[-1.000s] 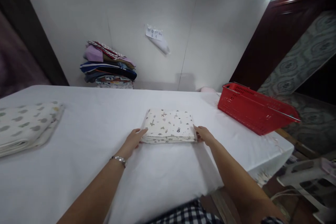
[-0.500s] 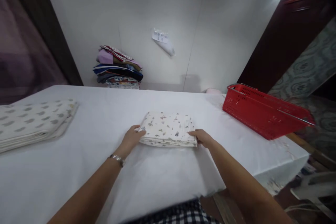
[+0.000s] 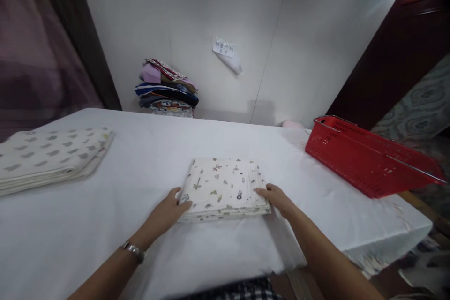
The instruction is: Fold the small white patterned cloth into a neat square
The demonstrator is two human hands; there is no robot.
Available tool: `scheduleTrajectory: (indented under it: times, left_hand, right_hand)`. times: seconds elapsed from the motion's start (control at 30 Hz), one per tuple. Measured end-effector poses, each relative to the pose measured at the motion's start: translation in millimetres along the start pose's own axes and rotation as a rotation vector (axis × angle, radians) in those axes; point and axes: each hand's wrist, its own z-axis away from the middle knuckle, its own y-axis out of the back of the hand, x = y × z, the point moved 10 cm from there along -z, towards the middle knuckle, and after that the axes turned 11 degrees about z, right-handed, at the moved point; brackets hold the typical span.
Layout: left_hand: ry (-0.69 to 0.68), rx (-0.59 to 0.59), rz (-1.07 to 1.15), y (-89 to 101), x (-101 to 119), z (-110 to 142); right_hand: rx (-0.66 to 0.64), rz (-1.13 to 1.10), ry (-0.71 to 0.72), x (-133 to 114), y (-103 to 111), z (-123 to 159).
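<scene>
A folded cream cloth [image 3: 223, 186] printed with small figures lies flat on the white table [image 3: 147, 150] in front of me. My left hand [image 3: 167, 213] grips its near left corner, thumb on top and fingers under the edge. My right hand [image 3: 277, 198] grips the near right corner the same way. A metal bracelet is on my left wrist.
A larger folded cloth [image 3: 49, 157] with grey spots lies at the table's left. A red plastic basket [image 3: 369, 159] stands at the right edge. A pile of coloured fabrics [image 3: 168, 89] sits against the white wall behind the table. A paper note [image 3: 225, 49] hangs on the wall.
The folded cloth has come a little nearer to me, and both hands have closed on its near corners. The camera view has shifted left and down.
</scene>
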Motion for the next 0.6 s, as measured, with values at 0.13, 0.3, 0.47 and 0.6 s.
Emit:
scheduleTrajectory:
  times: [0.13, 0.3, 0.47, 0.6]
  left_hand:
    - [-0.043, 0.083, -0.016, 6.9, 14, -4]
    - [-0.033, 0.124, 0.036, 6.2, 16, -8]
    - [-0.085, 0.119, 0.036, 3.6, 13, -9]
    - [-0.122, 0.127, 0.02, 4.0, 10, -9]
  right_hand:
    - [-0.056, -0.188, 0.069, -6, -6, 1]
    - [-0.148, -0.379, 0.041, -11, -18, 4]
    - [-0.189, -0.528, 0.023, -10, -26, 7]
    - [-0.098, -0.603, -0.054, 6, -20, 10]
